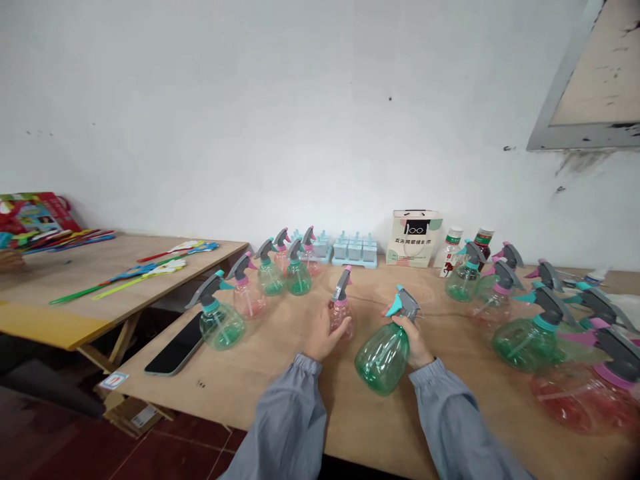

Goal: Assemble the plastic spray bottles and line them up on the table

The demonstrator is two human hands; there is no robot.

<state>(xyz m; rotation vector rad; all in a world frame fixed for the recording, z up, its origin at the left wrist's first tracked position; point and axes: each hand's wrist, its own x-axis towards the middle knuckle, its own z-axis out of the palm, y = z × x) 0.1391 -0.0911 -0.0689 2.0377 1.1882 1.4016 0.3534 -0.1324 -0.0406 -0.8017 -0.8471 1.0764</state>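
My left hand is closed around a pink spray bottle with a grey and pink trigger head, upright at the middle of the table. In my right hand is a green spray bottle with a grey and turquoise head, gripped at the neck and tilted. Its base hangs toward the lower left; whether it touches the table I cannot tell. Left of my hands stand several pink and green bottles, the nearest a green spray bottle. Several more crowd the right side, among them a large pink spray bottle.
A black phone lies at the table's left edge. Along the wall stand pale blue ice-pop moulds, a paper bag and white-capped bottles. Beyond a gap, another table carries colourful hand-shaped sticks.
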